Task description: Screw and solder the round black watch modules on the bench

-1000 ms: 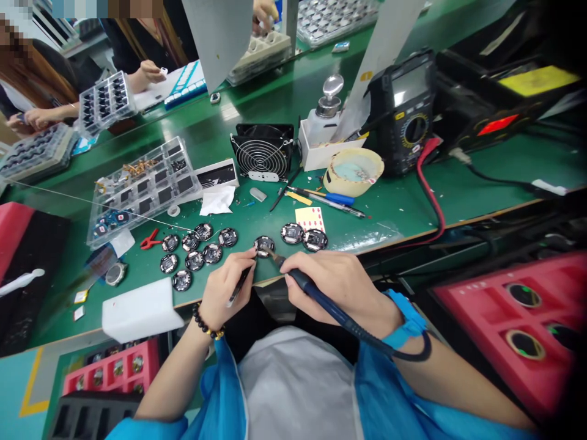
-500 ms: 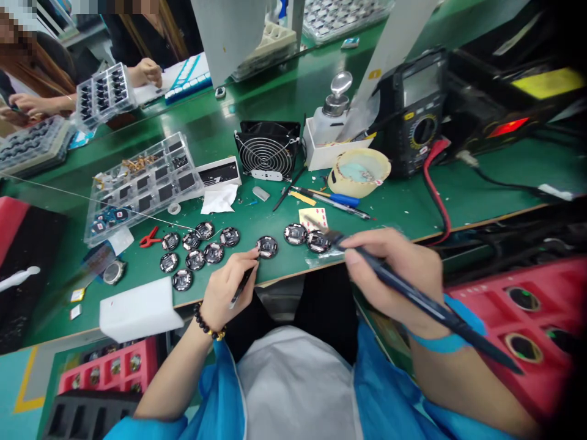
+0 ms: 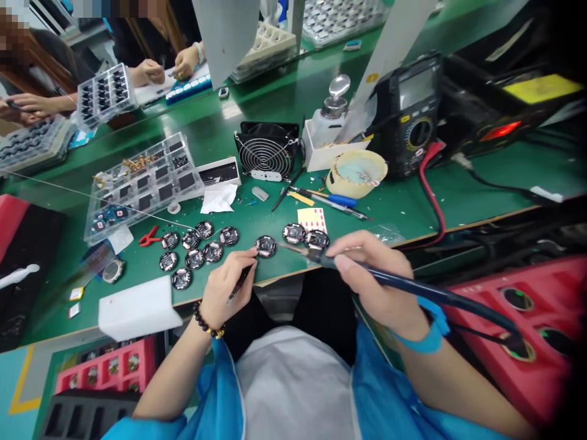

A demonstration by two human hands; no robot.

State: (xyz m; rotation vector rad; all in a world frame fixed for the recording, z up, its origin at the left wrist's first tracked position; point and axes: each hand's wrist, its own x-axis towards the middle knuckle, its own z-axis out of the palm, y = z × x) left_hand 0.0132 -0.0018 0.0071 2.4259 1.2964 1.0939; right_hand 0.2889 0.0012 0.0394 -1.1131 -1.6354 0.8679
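My left hand (image 3: 230, 279) is closed around dark tweezers (image 3: 241, 283), its fingertips at the left edge of a round black circuit module (image 3: 266, 246) lying on the green bench. My right hand (image 3: 373, 275) grips a dark soldering iron (image 3: 394, 280) with a cable at its back end. The iron's thin tip points left, a little to the right of that module. Two similar round modules (image 3: 293, 233) lie just behind the iron's tip. Several more modules (image 3: 213, 252) sit in a cluster to the left of my left hand.
Behind the modules stand a small fan (image 3: 267, 153), a cream bowl (image 3: 356, 174), a bottle (image 3: 331, 119) and a multimeter (image 3: 416, 116). A compartment tray (image 3: 144, 183), red clip (image 3: 149, 237) and white foam block (image 3: 137, 307) are left. Two people work across the bench.
My right hand has moved left with the iron, whose tip now reaches nearer the module at my left hand. Across the bench, a person's second hand has come into view.
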